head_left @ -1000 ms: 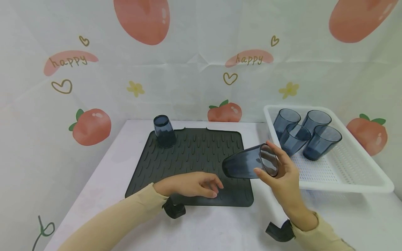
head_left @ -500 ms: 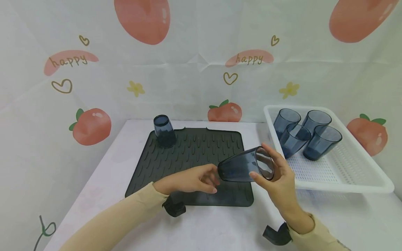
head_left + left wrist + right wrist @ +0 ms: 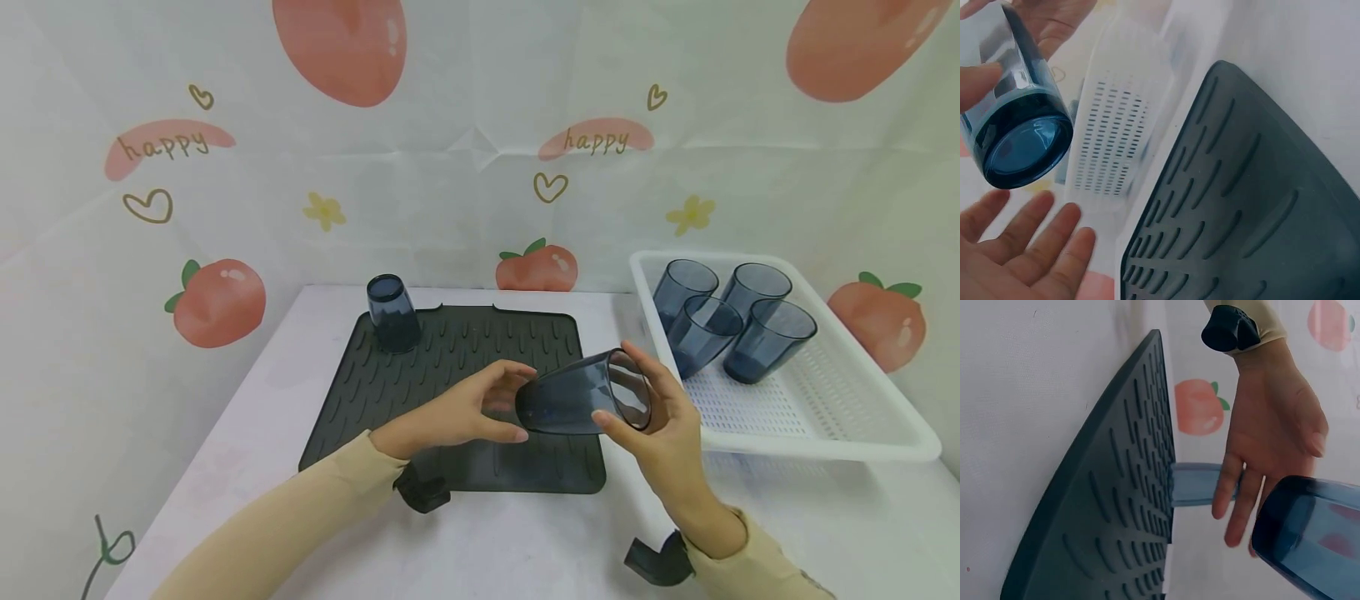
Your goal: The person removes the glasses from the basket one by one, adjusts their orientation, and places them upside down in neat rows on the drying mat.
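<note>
Tapered smoky-blue glass tumbler (image 3: 564, 397) gets chopped off at the edge in both wrist views. In the head view the bare left hand (image 3: 474, 410) covers part of the flat ridged black mat (image 3: 450, 358), and tbh I can't tell if it's touching the tumbler. Right wrist view: it hides one end of the upside-down blue glass (image 3: 1194, 484), far left.

Smoky blue is tinting the glass (image 3: 558, 400) right of centre and the four glasses (image 3: 771, 329) at right; white is colouring their basket (image 3: 817, 451). The central mat (image 3: 465, 367) is showing charcoal dashes. Red fruits (image 3: 536, 268) and yellow flowers (image 3: 690, 216) are dotting the white upper backdrop (image 3: 442, 208).
</note>
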